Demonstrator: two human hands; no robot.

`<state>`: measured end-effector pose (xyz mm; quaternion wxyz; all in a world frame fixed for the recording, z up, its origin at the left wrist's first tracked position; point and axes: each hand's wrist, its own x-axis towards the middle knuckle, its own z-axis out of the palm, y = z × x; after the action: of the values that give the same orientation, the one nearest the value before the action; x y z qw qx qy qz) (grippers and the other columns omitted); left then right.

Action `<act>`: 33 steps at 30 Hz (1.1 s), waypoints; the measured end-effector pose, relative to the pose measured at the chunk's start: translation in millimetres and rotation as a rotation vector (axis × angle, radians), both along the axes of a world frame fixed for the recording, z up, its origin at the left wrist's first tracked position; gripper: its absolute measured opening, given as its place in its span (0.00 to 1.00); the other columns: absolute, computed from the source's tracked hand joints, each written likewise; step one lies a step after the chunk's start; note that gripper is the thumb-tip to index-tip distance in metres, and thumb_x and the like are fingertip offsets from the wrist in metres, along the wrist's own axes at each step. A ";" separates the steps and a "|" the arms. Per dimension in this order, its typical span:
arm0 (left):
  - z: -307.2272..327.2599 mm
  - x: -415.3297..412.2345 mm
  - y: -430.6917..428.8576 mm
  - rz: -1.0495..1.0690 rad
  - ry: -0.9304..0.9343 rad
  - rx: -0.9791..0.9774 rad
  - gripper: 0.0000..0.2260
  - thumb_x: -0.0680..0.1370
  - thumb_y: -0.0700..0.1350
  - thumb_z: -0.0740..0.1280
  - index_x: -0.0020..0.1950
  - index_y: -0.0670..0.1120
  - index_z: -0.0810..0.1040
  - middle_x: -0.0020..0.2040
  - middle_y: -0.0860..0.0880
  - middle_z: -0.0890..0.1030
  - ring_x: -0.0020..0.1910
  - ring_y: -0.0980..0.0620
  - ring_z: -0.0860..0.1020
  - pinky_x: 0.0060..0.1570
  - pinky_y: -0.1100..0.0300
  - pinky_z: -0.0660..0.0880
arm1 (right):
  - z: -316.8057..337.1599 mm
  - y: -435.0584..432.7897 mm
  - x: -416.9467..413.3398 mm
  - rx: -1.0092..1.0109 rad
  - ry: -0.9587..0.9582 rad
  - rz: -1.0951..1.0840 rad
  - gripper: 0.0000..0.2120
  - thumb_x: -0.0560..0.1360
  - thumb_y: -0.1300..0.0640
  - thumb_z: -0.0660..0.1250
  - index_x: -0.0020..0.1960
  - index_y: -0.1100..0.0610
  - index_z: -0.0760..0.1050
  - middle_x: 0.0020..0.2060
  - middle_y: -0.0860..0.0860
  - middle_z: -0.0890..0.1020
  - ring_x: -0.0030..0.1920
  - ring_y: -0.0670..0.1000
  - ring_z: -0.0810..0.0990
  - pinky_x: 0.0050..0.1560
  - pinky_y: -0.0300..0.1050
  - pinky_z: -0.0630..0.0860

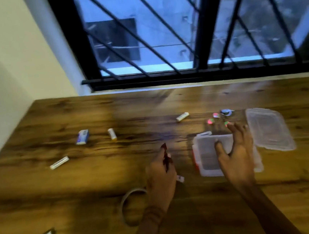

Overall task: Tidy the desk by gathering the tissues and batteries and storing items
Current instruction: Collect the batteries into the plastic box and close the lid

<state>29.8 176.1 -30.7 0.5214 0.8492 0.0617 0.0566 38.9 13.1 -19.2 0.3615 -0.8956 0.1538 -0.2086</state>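
Where the right hand (pixel 235 154) hangs: over the open box (pixel 205 155), fingers spread apart, thumb low inside the rim. Contact is too blurred to confirm. The pose suggests steadying or drawing the box closer.
Box: clear plastic, right of centre on the counter (pixel 80 188). It looks empty, so storing seems not yet begun.
Lid (pixel 269 129): flat just right of the box, off the opening so that items can drop in.
Left hand (pixel 161 176): left of the box, low over the counter, fingers stretched forward and close together. A white bit shows under the palm; whether it is held cannot be told.
Batteries (pixel 59 162): white cylinders lying loose. Three are to the left, well apart from the box, and one (pixel 182 116) is behind it.
Packet (pixel 82 137): blue and white, far left, possibly tissues.
Beads (pixel 210 121): small bright pieces just behind the box.
Ring (pixel 122 209): thin loop beside the left wrist.
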 end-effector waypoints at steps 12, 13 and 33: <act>-53.4 -86.3 208.9 0.548 0.333 0.645 0.35 0.70 0.64 0.39 0.75 0.53 0.53 0.78 0.47 0.51 0.75 0.39 0.43 0.68 0.38 0.35 | -15.0 200.5 9.2 -0.008 0.044 0.724 0.18 0.74 0.59 0.66 0.62 0.63 0.71 0.68 0.60 0.69 0.71 0.59 0.61 0.70 0.56 0.62; -59.1 -91.0 217.3 0.500 0.368 0.688 0.36 0.70 0.67 0.35 0.76 0.55 0.48 0.78 0.48 0.48 0.75 0.40 0.41 0.69 0.38 0.34 | -18.0 213.9 6.3 -0.078 0.043 0.768 0.19 0.73 0.59 0.66 0.63 0.62 0.71 0.68 0.60 0.69 0.71 0.58 0.62 0.69 0.55 0.63; -59.8 -51.0 262.4 0.151 0.267 0.733 0.25 0.80 0.56 0.48 0.75 0.48 0.53 0.77 0.47 0.53 0.76 0.50 0.45 0.74 0.52 0.39 | -55.1 357.4 64.1 -0.565 0.058 1.097 0.23 0.76 0.66 0.60 0.70 0.59 0.63 0.69 0.57 0.68 0.70 0.54 0.63 0.68 0.48 0.64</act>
<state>-21.2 438.5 -90.5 0.1654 0.9720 0.1669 0.0022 103.0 370.5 -74.4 0.1606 -0.9107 -0.3806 -0.0003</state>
